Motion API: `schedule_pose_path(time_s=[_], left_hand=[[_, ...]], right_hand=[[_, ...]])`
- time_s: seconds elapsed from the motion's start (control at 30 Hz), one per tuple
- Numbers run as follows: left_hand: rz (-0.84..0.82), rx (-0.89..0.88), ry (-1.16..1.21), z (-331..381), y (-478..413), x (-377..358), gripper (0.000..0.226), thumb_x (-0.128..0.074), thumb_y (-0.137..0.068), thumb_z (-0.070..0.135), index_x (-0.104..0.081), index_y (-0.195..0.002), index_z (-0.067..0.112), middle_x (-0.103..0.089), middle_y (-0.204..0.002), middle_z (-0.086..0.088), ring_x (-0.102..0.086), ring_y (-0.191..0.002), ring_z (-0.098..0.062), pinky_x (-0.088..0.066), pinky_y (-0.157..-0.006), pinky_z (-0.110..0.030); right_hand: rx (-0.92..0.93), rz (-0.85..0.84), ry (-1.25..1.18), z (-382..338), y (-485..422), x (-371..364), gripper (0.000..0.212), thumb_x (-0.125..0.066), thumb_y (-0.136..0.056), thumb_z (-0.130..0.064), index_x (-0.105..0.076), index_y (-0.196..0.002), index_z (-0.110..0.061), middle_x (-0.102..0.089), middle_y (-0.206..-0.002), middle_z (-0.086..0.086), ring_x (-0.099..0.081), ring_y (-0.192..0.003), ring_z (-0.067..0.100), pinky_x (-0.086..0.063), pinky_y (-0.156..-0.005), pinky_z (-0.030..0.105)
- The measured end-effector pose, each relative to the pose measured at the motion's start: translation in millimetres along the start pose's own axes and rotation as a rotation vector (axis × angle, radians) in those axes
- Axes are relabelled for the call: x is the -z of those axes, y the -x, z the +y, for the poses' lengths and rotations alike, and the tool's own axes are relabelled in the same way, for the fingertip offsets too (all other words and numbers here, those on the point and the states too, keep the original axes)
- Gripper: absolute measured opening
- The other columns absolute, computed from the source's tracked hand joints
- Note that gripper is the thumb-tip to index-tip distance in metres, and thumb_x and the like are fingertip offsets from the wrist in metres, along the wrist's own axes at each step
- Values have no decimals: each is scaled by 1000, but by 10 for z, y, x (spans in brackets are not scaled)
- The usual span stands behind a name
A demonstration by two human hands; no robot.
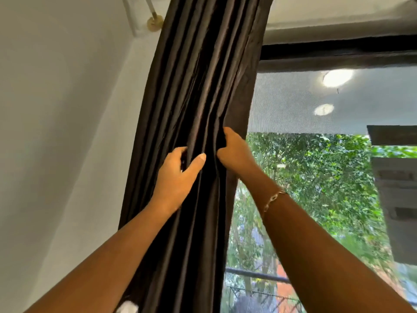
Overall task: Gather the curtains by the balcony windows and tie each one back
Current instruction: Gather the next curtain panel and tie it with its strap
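Observation:
A dark brown curtain point(194, 91) hangs bunched in long folds from the top of the view down past the bottom edge, left of the balcony window point(316, 177). My left hand point(177, 175) grips folds at the curtain's middle, fingers tucked behind the cloth and thumb across the front. Just to its right and slightly higher, my right hand point(234, 150) clutches the curtain's right-hand folds, fingers curled into the fabric. A thin chain bracelet point(274, 198) circles the right wrist. No tie-back is visible.
A white wall point(63, 132) fills the left side. A brass curtain-rod bracket point(155, 21) sits at the top left. The window's dark frame point(338, 53) runs across the top right; green trees and a balcony railing point(257, 275) show through the mesh screen.

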State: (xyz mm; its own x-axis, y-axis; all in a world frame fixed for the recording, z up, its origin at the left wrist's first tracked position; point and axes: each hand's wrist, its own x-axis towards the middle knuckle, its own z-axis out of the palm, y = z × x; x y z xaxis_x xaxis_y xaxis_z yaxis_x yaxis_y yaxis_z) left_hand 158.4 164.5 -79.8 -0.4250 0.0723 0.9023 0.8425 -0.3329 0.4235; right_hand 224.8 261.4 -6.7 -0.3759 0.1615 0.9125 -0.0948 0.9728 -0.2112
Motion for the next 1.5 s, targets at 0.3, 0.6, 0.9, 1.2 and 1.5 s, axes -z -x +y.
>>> schedule_pose_path(time_s=[0.3,0.6,0.9,1.2,1.5], left_hand=[[180,-60,-221,205,554,-376,44,-61,-87,26,-47,-127,13,-49,-126,-5,-48,-114,-14,-36,-90,-18],[142,-350,-419,458,1390,-934,51,-56,-86,10,-41,-134,1,-44,-138,-12,-41,-130,-23,-29,-108,-24],[110,158,-455,47,1997,-1068,58,-55,-90,15,-28,-142,12,-45,-140,-7,-47,-126,-20,-34,-96,-16],[-118,29,-649,61,2241,-1436,65,-38,-92,0,-8,-147,16,-51,-136,-12,-62,-101,-30,-48,-79,-35],[-113,-179,-648,103,2351,-1577,50,-47,-85,6,-44,-134,1,-55,-130,-18,-55,-117,-35,-52,-85,-36]], right_hand=[[-194,42,43,609,582,639,41,-49,-78,-5,-51,-117,-16,-63,-104,16,-63,-90,37,-54,-79,49],[-348,-151,-67,997,1177,741,23,-51,-82,-2,-60,-102,-7,-66,-94,20,-67,-81,37,-57,-73,49],[-308,-240,5,1186,1700,596,38,-41,-91,-2,-33,-56,-15,-34,-56,3,-35,-50,17,-22,-45,25],[-268,-192,-181,1059,1852,569,40,-35,-101,-23,-48,-67,-7,-38,-56,2,-36,-50,14,-27,-49,27],[-285,-130,-60,1143,1909,609,22,-41,-98,-16,-59,-97,-4,-59,-85,12,-51,-73,25,-33,-64,28]])
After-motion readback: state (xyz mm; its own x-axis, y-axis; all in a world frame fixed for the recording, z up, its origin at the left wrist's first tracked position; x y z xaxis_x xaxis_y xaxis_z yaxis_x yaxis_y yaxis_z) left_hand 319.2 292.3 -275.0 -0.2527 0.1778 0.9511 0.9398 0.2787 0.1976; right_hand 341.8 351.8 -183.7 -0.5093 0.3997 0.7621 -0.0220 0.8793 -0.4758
